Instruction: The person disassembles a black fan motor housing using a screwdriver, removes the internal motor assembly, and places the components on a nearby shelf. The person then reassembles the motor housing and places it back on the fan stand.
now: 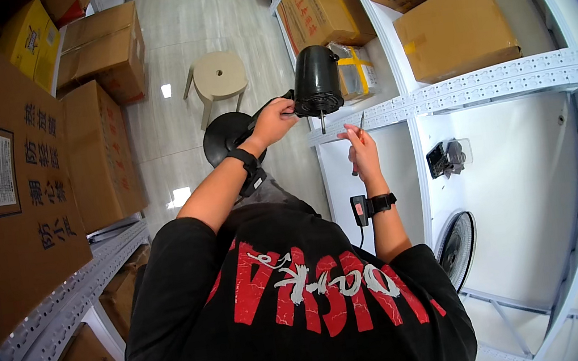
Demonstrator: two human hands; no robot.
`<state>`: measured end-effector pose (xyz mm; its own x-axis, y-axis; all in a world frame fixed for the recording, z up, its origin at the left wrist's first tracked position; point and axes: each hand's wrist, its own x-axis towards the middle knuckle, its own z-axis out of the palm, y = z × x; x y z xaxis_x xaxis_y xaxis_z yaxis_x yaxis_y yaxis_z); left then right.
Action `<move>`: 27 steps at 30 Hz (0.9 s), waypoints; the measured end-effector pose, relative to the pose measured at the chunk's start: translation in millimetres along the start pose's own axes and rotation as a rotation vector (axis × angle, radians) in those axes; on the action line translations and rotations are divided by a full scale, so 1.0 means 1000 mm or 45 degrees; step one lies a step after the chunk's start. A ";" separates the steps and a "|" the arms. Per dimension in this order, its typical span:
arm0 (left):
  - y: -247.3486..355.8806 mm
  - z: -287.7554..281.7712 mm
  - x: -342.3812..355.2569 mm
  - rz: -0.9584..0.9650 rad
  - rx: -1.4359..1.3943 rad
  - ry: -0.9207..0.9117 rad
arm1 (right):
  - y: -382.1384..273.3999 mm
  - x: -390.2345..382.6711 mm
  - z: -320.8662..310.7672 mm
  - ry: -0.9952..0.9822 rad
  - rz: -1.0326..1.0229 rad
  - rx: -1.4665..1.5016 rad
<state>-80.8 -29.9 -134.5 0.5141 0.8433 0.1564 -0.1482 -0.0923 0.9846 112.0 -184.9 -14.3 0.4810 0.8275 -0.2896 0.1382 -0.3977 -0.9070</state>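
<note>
A black fan motor housing stands ahead of me, its thin metal shaft pointing toward me. Its round black base rests on the floor to the left, partly behind my left arm. My left hand is closed at the left side of the housing, by the fan's neck; the fingers hide what they grip. Just right of the shaft, apart from it, my right hand has its fingers closed on a slim tool that looks like a screwdriver, with a thin tip pointing up.
A beige stool stands on the tiled floor beyond the base. White metal shelving on the right carries cardboard boxes. A round fan grille and a small black item are in its lower bay. Large cartons line the left.
</note>
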 end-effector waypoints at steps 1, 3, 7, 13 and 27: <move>-0.001 0.002 -0.004 0.018 -0.018 0.000 | 0.000 0.004 0.004 0.008 -0.006 0.005; -0.001 0.009 -0.008 0.038 -0.037 -0.015 | 0.016 0.013 0.017 0.065 -0.266 -0.217; -0.003 0.011 -0.011 0.039 -0.056 -0.015 | 0.019 0.020 0.039 0.186 -0.311 -0.428; 0.003 0.004 -0.015 0.107 0.095 -0.119 | -0.002 0.031 0.027 0.225 -0.315 -0.751; 0.105 -0.062 0.042 0.551 0.800 -0.126 | -0.031 0.086 0.026 0.576 -0.331 -1.187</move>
<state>-127.4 29.1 -29.7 0.5973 0.6150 0.5148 0.1395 -0.7117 0.6884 125.9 -91.3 -19.1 0.5914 0.7828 0.1934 0.7983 -0.5345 -0.2775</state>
